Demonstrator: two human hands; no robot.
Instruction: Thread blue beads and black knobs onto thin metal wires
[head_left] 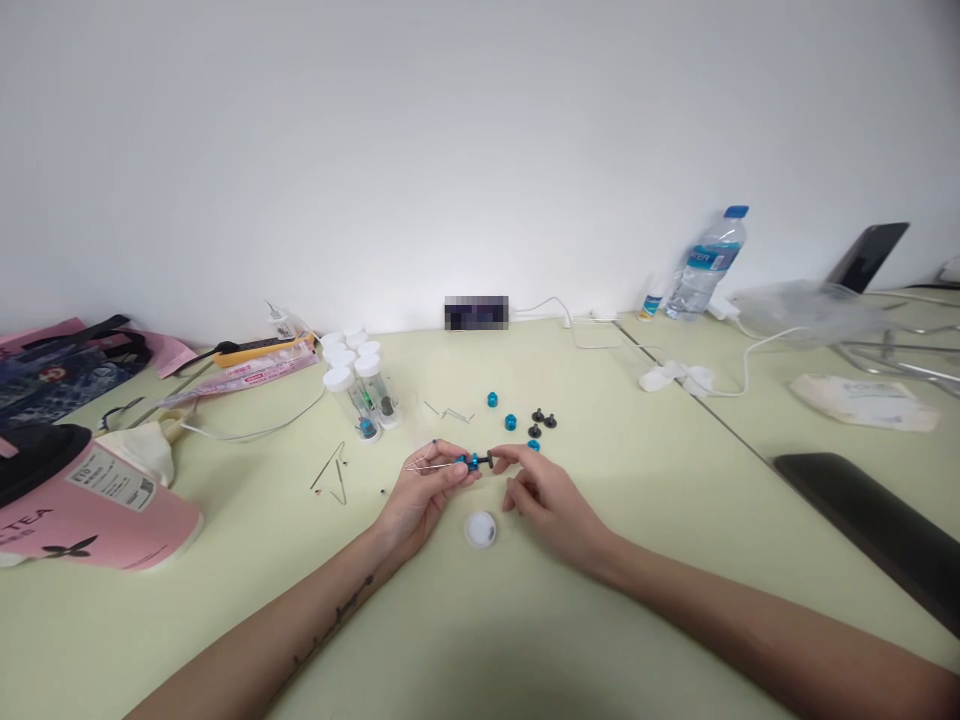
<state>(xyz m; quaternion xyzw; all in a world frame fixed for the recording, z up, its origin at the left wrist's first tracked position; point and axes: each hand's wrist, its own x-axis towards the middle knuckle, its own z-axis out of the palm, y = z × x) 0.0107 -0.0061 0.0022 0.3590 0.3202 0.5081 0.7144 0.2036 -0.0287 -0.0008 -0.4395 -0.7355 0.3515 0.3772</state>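
Note:
My left hand [420, 495] is closed around a small blue metal part [466, 462], held between thumb and fingers above the table. Thin metal wires [431, 467] stick out to the left of that hand. From the blue part's right end a black flanged screw [486, 460] points toward my right hand [547, 500]. The right index fingertip touches the screw's wide head, while the thumb and other fingers bend lower, apart from it. Below, between the hands, lies a round white cap [480, 530]. Beyond them are blue parts [511, 422] and several black flanged screws [550, 421].
Several clear tubes with white caps [369, 380] stand left of centre. Hex keys [340, 480] lie near my left hand. A pink cup [112, 510] is at the left, a black slab [862, 520] at the right. A water bottle [705, 265] leans against the wall.

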